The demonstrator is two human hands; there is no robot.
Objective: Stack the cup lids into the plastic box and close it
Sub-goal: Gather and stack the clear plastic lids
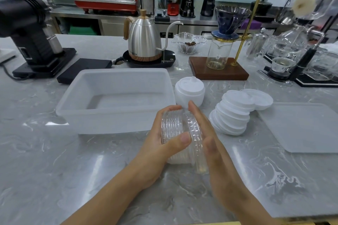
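- the clear lids [180, 129], a nested stack turned on its side, sit just in front of the plastic box [117, 97], near its front right corner, above the counter [54, 170].
- the left hand [161, 144] curls round the stack's left end, thumb over the front.
- the right hand [206, 139] presses the stack's right end with straight, flat fingers.
- the plastic box stands open, nothing inside.
- a stack of white sip lids [190, 91] touches the box's right wall.
- a leaning stack of flat white lids [232, 113] lies further right of the box.
- the box cover [307, 126] lies flat, well right of the box.
- a kettle [144, 40] stands behind the box.
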